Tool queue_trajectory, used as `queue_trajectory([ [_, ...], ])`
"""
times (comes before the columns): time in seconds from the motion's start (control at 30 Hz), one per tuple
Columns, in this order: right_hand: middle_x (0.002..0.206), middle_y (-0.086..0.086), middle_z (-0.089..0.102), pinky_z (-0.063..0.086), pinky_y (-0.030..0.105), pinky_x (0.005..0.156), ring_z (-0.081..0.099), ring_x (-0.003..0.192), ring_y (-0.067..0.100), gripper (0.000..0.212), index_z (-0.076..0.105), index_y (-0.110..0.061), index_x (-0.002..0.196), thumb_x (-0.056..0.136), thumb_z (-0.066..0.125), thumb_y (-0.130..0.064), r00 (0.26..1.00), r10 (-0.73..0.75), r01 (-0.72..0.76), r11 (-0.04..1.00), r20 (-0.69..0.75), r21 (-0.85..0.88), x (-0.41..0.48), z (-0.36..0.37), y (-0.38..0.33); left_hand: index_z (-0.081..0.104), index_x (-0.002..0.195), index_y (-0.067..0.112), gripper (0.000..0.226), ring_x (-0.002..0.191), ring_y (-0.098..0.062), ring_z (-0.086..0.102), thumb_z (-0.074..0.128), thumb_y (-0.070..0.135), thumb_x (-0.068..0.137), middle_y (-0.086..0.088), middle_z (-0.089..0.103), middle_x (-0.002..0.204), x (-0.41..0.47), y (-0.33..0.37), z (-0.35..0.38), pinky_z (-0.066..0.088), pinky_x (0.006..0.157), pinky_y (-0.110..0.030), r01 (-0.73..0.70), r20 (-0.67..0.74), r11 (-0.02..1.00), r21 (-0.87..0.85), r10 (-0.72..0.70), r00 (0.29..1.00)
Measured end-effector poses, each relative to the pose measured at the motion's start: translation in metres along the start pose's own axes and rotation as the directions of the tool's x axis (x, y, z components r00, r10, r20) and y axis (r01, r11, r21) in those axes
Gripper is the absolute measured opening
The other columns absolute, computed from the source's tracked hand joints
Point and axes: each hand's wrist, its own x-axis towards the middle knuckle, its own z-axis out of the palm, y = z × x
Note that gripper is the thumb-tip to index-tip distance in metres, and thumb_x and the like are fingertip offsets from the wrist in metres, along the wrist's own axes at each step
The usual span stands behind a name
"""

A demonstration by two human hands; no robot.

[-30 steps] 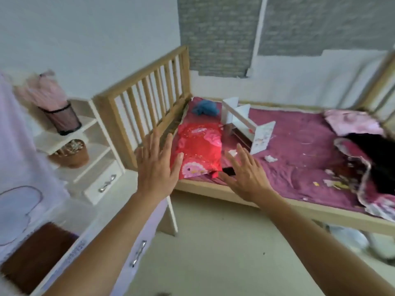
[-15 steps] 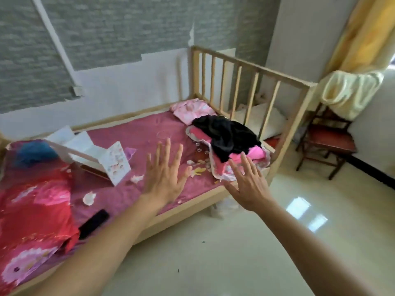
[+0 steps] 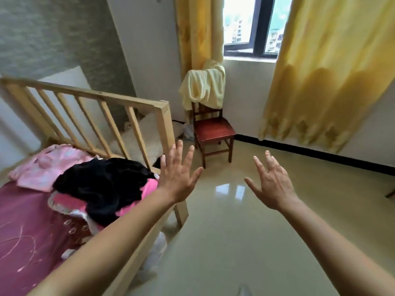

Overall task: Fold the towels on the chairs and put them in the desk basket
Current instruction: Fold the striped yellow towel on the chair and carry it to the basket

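A pale yellow towel (image 3: 204, 85) hangs crumpled over the backrest of a dark red wooden chair (image 3: 213, 132) in the far corner under the window. My left hand (image 3: 178, 173) is raised in front of me with fingers spread, holding nothing, well short of the chair. My right hand (image 3: 272, 181) is also open and held up to the right, over bare floor. The desk and its basket are out of view.
A wooden-railed bed (image 3: 119, 113) fills the left, with a purple sheet, a black garment (image 3: 102, 184) and pink clothes (image 3: 46, 164). Yellow curtains (image 3: 324, 67) hang beside the window. Glossy beige floor (image 3: 235, 231) stretches from me to the chair.
The view has swung right, from the desk side across the bed to the chair corner. The chair and towel now sit near the centre. Both hands stay raised and open.
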Motion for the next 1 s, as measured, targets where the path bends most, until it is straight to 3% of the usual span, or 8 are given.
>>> queue_trajectory([
  [0.13, 0.166, 0.019, -0.003, 0.019, 0.044, 0.121, 0.008, 0.153, 0.033, 0.085, 0.010, -0.020, 0.160, 0.094, 0.036, -0.068, 0.984, 0.132, -0.131, 0.991, 0.121, -0.020, 0.083, 0.036, 0.075, -0.006, 0.157, 0.029, 0.074, 0.150, -0.025, -0.020, 0.017, 0.066, 0.096, -0.006, -0.022, 0.162, 0.108, 0.045, 0.057, -0.002, 0.121, -0.053, 0.011, 0.106, 1.000, -0.002, -0.011, 0.994],
  [0.33, 0.165, 0.020, -0.009, 0.019, 0.044, 0.121, 0.005, 0.153, 0.033, 0.088, 0.001, -0.019, 0.160, 0.095, 0.030, -0.070, 0.979, 0.103, -0.091, 0.993, 0.177, -0.074, 0.225, 0.039, 0.129, -0.011, 0.156, 0.028, 0.077, 0.149, -0.026, -0.021, 0.013, 0.068, 0.095, -0.007, -0.027, 0.161, 0.237, 0.068, 0.087, -0.001, 0.121, -0.054, 0.079, 0.202, 0.997, 0.005, -0.078, 0.976],
  [0.6, 0.165, 0.021, -0.007, 0.019, 0.044, 0.122, 0.006, 0.153, 0.033, 0.085, 0.003, -0.019, 0.161, 0.096, 0.029, -0.069, 0.978, -0.034, 0.051, 0.996, 0.205, -0.077, 0.418, 0.076, 0.118, -0.006, 0.157, 0.027, 0.084, 0.151, -0.026, -0.015, 0.001, 0.073, 0.087, -0.007, -0.022, 0.162, 0.402, 0.019, 0.111, 0.002, 0.121, -0.050, 0.178, 0.097, 0.984, -0.016, -0.175, 0.980],
  [0.77, 0.165, 0.019, -0.011, 0.016, 0.044, 0.122, 0.003, 0.154, 0.031, 0.083, 0.001, -0.022, 0.161, 0.097, 0.028, -0.068, 0.969, -0.105, 0.133, 0.985, 0.225, -0.110, 0.556, 0.119, 0.101, -0.010, 0.156, 0.027, 0.076, 0.151, -0.026, -0.015, 0.018, 0.066, 0.096, -0.006, -0.034, 0.158, 0.544, -0.018, 0.151, 0.003, 0.122, -0.049, 0.213, 0.116, 0.972, -0.103, -0.200, 0.973],
  [1.0, 0.166, 0.018, -0.006, 0.018, 0.043, 0.122, 0.007, 0.154, 0.032, 0.081, 0.008, -0.022, 0.160, 0.097, 0.036, -0.065, 0.982, -0.011, 0.026, 0.997, 0.187, -0.078, 0.740, 0.121, 0.103, -0.010, 0.156, 0.026, 0.076, 0.151, -0.028, -0.011, 0.022, 0.063, 0.098, -0.008, -0.033, 0.158, 0.722, -0.059, 0.153, 0.007, 0.122, -0.049, 0.226, 0.159, 0.959, -0.173, -0.199, 0.967],
])
